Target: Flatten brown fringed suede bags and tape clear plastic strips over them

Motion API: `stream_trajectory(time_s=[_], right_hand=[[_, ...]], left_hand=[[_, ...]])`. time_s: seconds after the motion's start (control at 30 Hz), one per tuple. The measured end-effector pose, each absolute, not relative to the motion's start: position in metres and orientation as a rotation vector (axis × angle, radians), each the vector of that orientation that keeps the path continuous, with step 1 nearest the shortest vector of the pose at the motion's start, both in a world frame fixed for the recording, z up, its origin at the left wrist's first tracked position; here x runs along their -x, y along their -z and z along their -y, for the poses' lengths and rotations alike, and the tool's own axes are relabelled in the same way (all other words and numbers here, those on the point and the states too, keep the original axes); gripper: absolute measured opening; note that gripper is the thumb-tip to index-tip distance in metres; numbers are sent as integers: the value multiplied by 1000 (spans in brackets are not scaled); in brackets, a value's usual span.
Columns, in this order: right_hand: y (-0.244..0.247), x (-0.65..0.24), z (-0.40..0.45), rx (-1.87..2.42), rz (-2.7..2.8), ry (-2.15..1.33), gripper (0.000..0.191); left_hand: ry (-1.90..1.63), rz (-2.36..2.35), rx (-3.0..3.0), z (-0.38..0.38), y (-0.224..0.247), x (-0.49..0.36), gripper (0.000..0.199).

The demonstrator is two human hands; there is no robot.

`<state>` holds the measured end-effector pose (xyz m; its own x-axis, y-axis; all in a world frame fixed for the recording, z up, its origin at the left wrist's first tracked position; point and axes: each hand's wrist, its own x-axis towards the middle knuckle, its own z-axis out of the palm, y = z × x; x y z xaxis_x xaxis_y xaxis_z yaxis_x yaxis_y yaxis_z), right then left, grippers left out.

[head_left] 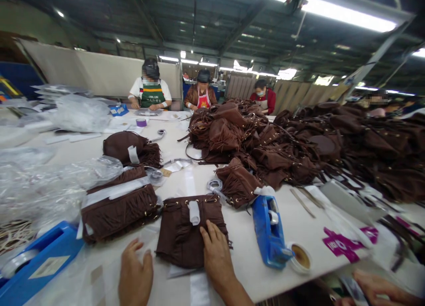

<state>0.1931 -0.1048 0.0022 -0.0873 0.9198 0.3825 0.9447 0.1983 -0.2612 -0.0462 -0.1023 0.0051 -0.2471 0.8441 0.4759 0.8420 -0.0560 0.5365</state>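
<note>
A brown fringed bag (181, 242) lies flat on the table in front of me, with a white paper roll (194, 213) at its top. My right hand (217, 253) rests on the bag's right side, fingers extended over it. Left of the bag, my left hand (135, 270) hovers over clear plastic, its thumb and fingers apart and nothing between them. Behind my left hand lies another brown fringed bag (119, 213) with a white strip across it. Farther back is a rounded brown bag (124, 146) with a white wrap.
Blue tape dispensers stand right (270, 233) and left (43, 261). A small round cup (300, 257) sits by the right one. Brown bags (229, 129) pile up behind. Plastic bags (79, 113) cover the left side. Another person's hand (375, 284) shows at lower right; people sit opposite.
</note>
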Motion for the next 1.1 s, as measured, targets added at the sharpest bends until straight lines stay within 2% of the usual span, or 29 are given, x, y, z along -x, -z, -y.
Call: stream_trajectory(time_s=[0.07,0.1,0.2,0.27,0.47,0.7,0.87,0.97,1.1], right_hand=[[0,-193,103,1730,2021,90,59],[2,-193,103,1730,2024,97,59],[4,-195,102,1714,2040,94,54],[4,-196,102,1700,2037,85,51],[8,-195,103,1664,1985,119,55],[7,-194,103,1674,1989,107,62],[3,-193,103,1694,1999,90,62],[3,-194,103,1691,2001,82,61],[4,-196,103,1686,2014,68,61]], left_hand=[[-1363,-2154,-1984,110,-16,45,35],[-1358,-1985,-2180,112,-22,37,40],[-927,-1164,-2776,109,-32,-2,56],[-675,-1002,-2783,100,-30,-25,66],[-476,-1161,-2867,74,-2,-29,72],[-372,-1299,-2927,60,-14,-8,57],[-509,-1733,-2646,52,-14,-8,71],[-646,-2045,-2340,55,-16,-4,61],[-1042,-2143,-2093,68,-29,2,45]])
